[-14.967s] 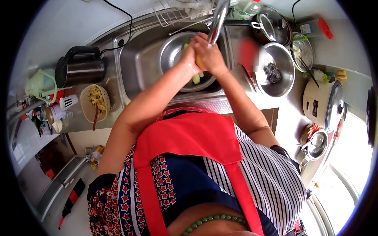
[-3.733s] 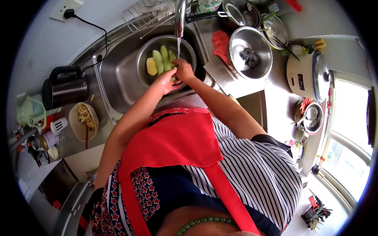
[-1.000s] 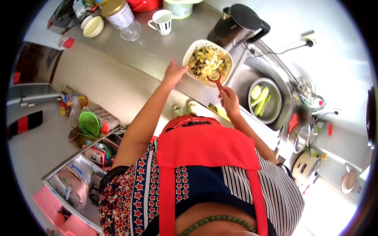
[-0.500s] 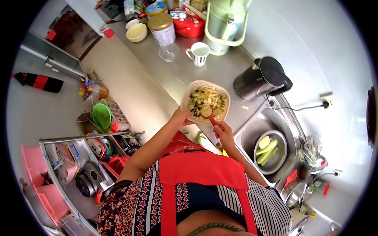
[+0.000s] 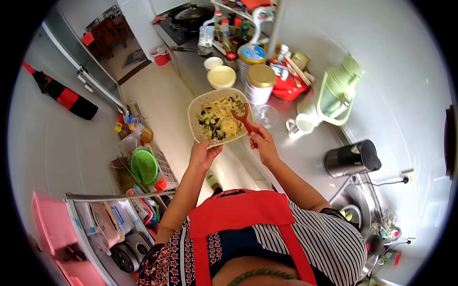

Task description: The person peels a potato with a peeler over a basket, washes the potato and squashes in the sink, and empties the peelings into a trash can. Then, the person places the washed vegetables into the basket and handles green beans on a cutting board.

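Note:
A cream perforated plastic basket (image 5: 192, 123) hangs in front of me over the floor beside the counter. Inside lie pale and dark-edged vegetable pieces (image 5: 220, 118), which look like peelings or chopped bits. My left hand (image 5: 204, 155) grips the basket's near edge, with the thumb at the rim and the fingers partly hidden below. Closed around the handle of a reddish-brown Y-shaped peeler (image 5: 245, 123) is my right hand (image 5: 262, 144). The peeler's forked head lies over the basket's right side.
Cream bowls (image 5: 222, 77), a gold-lidded can (image 5: 260, 83), a clear glass (image 5: 266, 116), a white mug (image 5: 299, 126) and a black kettle (image 5: 353, 158) stand along the counter (image 5: 305, 157). A wok (image 5: 193, 14) sits at the far end. The shelf rack (image 5: 119, 195) stands at left.
My view has turned toward the stove end. The basket and both hands have moved from above the counter's edge to over the floor, and the sink has shifted to the lower right.

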The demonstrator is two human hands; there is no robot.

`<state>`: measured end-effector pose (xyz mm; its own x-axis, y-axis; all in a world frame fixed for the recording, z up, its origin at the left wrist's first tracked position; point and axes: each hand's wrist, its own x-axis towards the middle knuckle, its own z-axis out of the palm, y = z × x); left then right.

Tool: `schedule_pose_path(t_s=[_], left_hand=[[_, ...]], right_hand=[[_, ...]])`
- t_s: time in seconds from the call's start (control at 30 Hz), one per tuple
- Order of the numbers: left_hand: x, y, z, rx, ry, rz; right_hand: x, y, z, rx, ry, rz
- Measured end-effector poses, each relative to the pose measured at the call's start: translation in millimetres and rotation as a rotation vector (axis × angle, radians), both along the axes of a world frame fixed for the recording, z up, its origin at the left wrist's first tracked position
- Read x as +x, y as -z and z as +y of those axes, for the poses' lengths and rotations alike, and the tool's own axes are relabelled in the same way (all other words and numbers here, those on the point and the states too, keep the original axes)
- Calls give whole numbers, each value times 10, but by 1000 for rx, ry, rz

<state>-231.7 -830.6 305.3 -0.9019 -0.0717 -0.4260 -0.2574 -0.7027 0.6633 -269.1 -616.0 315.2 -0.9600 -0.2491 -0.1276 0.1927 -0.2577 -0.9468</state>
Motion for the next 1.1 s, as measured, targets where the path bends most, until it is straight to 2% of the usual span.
schedule_pose_path(t_s=[0.13, 0.27, 0.37, 0.5, 0.57, 0.73, 0.83, 0.93, 1.07, 1.1], left_hand=[[-508, -287, -557, -32, -85, -16], [-1017, -488, -864, -13, -35, 58], [-1475, -519, -994, 38, 39, 74], [-2029, -644, -1012, 86, 107, 81], [-2347, -710, -950, 89, 122, 30], [-2976, -723, -966, 120, 208, -23], [-3436, -701, -960, 133, 341, -53], [-3671, -707, -1027, 114, 404, -42], [-3993, -721, -1216, 145, 541, 47], [-4024, -715, -1303, 140, 543, 26]], right_hand=[[-625, -111, -676, 15, 125, 116], [-1219, -345, -947, -155, 192, -41], [-1790, -485, -927, -267, 229, 14], [-2605, -805, -876, -456, 405, -19], [-3093, -834, -746, -471, 470, -5], [-4003, -758, -610, -548, 602, -25], [-4493, -695, -527, -625, 688, -29], [-4747, -682, -529, -717, 751, -32], [-4985, -448, -495, -659, 772, -66], [-4956, -382, -515, -671, 716, -70]])
